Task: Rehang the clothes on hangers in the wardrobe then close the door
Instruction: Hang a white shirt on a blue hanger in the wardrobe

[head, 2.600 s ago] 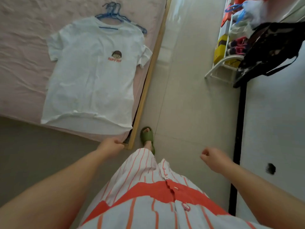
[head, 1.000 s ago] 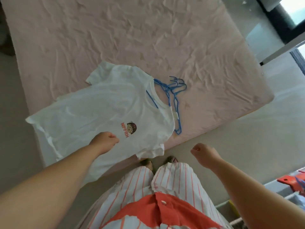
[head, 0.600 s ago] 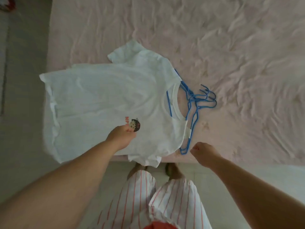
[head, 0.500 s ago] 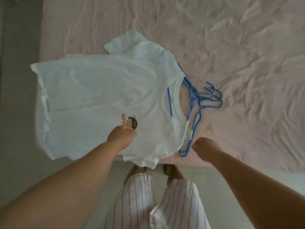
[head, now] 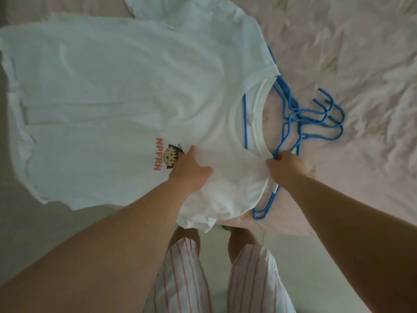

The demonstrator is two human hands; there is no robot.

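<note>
Pink bed (head: 361, 53) — right-hand fingers (head: 274, 162) pinch T-shirt (head: 124, 86) shoulder.

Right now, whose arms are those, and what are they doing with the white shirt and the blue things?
The picture comes from a camera worn on a person's head, looking down, so the arms are that person's own. A white T-shirt lies spread on a pink bed. Blue hangers lie bunched at its collar, with one partly inside the shirt. The left hand rests flat on the shirt by the little cartoon print. The right hand pinches the shirt's shoulder where a hanger arm passes. No wardrobe shows here.
</note>
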